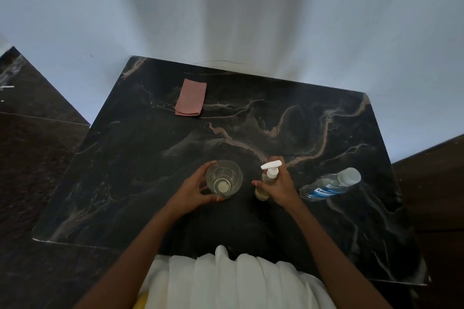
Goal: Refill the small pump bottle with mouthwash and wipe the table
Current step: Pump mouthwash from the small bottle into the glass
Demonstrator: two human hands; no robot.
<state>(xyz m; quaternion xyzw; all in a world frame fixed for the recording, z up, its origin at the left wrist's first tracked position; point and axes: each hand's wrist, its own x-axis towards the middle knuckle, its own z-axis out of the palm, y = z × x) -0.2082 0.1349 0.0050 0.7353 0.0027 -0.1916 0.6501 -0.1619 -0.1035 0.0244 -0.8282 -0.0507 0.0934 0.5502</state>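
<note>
1. One tabletop [150, 158] is noted: dark stone with pale veining, set against a pale wall.
2. One glass [224, 179] is seen upright near the middle of the near half, clear and patterned. Whether liquid is held in it cannot be told.
3. One small pump bottle [269, 175] is found upright just right of the glass, apart from it. It has a white pump head and a pale yellowish tint low in the body.
4. One mouthwash bottle [329, 184] is recorded right of the pump bottle. It is clear with a blue label, appears to lie on its side, and its cap end is turned toward the far right.
5. One pink cloth [190, 97], folded, is laid flat at the far left, well apart from the other three items.
6. Two hands are counted.
   - The left hand [194, 190] is curled round the glass, with the thumb on the near side and the fingers on the far left side.
   - The right hand [281, 187] is wrapped round the pump bottle's body, with one finger raised behind the pump head.
7. One white garment is glimpsed at the near edge.
</note>
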